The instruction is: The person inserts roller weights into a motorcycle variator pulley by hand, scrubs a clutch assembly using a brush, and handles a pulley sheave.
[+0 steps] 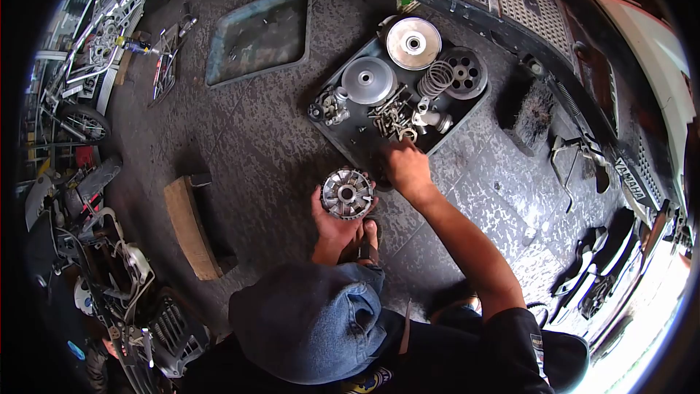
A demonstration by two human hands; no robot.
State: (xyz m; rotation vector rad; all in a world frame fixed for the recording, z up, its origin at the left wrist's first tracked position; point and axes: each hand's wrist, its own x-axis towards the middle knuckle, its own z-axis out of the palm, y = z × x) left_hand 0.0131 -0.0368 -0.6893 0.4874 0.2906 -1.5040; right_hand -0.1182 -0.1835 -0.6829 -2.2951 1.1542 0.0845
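A person's left hand (334, 230) holds a round, finned metal part (348, 194) face-up above the floor (255, 138), just beside the near edge of a dark tray (356, 147). The right hand (408, 170) reaches over that edge, fingers bent and pointing down; whether it grips anything cannot be told. In the tray lie a gray disc (368, 81), a pale disc (413, 34), a coil spring (436, 79) and loose bolts (391, 111).
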